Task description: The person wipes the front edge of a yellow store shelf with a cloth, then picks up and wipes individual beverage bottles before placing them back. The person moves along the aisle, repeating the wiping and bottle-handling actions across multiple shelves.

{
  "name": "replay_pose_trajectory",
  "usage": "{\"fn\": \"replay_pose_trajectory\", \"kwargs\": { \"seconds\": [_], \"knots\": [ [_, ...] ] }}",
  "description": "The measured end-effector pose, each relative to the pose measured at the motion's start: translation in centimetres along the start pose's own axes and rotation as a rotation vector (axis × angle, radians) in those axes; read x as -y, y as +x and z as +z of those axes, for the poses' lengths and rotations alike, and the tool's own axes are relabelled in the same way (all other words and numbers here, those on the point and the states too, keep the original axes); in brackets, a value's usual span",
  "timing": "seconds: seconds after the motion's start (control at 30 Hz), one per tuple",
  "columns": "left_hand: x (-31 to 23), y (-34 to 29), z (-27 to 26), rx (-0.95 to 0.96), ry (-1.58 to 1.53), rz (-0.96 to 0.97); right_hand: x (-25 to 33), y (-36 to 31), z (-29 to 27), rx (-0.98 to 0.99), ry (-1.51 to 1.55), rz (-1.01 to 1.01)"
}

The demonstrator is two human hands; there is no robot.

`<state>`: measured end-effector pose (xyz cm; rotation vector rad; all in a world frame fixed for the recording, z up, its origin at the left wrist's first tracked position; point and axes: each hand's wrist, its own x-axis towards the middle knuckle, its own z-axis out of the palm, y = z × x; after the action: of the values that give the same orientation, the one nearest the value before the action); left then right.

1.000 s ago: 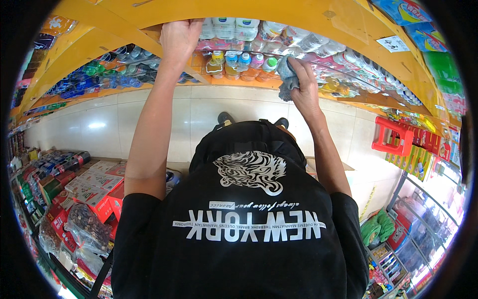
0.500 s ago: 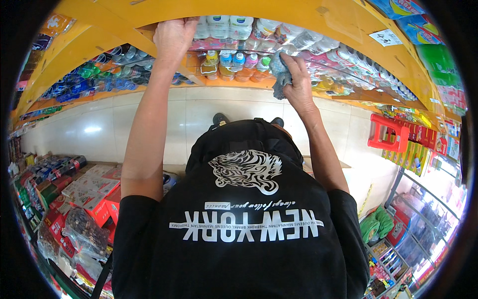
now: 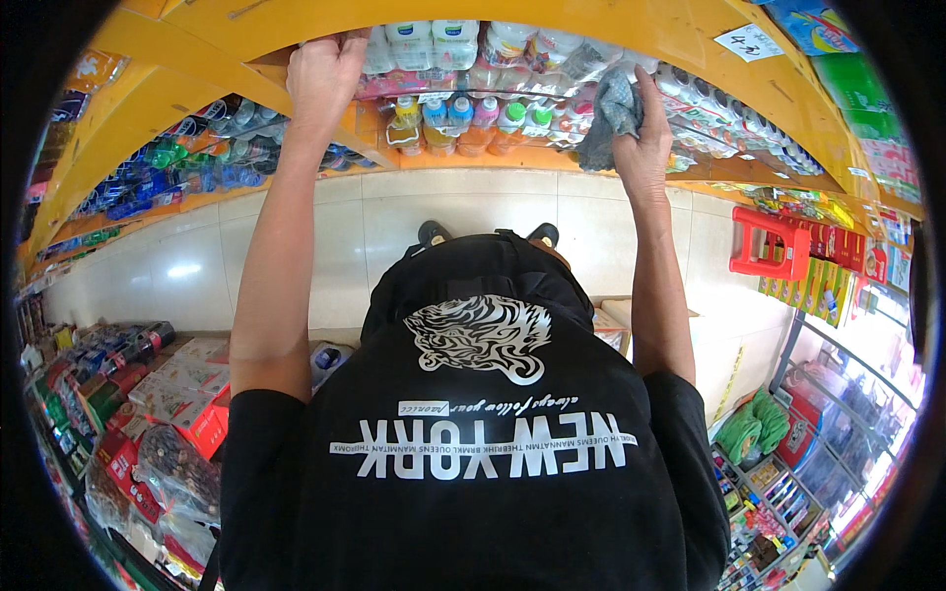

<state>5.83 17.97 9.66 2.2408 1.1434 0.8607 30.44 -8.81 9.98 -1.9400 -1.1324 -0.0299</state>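
My right hand [image 3: 642, 138] holds a crumpled grey-blue cloth [image 3: 613, 103] in front of the shelf of bottles, at the lip of a glass shelf. Small bottles with colourful caps [image 3: 461, 113] stand just left of the cloth. Up at the left, my left hand [image 3: 327, 77] is closed at the edge of the yellow shelf [image 3: 222, 44]; its fingertips are partly hidden. White bottles in clear wrap [image 3: 432, 41] sit right beside that hand.
A red plastic stool [image 3: 771, 246] stands at the right. Red cartons [image 3: 192, 384] and bagged goods [image 3: 177, 458] are piled behind me at the left. A green bundle [image 3: 754, 428] lies at the lower right. Pale tiled floor [image 3: 463, 202] runs below the shelves.
My right hand has moved to the right along the shelf with the cloth. My left hand stays at the shelf edge, and the whole view has shifted slightly.
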Motion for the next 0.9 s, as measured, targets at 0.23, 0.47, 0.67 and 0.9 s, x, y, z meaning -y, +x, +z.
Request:
{"fn": "replay_pose_trajectory", "kwargs": {
  "seconds": [0.23,0.47,0.67,0.9],
  "knots": [
    [-1.7,-5.4,0.6,-0.221,-0.302,0.039,-1.4,-0.4,-1.9,-0.019,0.056,0.114],
    [-7.6,-9.0,5.2,-0.040,-0.316,0.140,-2.4,0.7,-4.4,0.025,0.115,0.193],
    [-13.2,-7.1,7.0,0.022,-0.242,0.140,-4.3,3.6,-5.4,0.141,0.065,0.105],
    [-15.6,-5.8,8.6,-0.065,-0.039,0.185,-5.0,6.4,-5.1,0.330,0.225,0.034]
  ]
}}
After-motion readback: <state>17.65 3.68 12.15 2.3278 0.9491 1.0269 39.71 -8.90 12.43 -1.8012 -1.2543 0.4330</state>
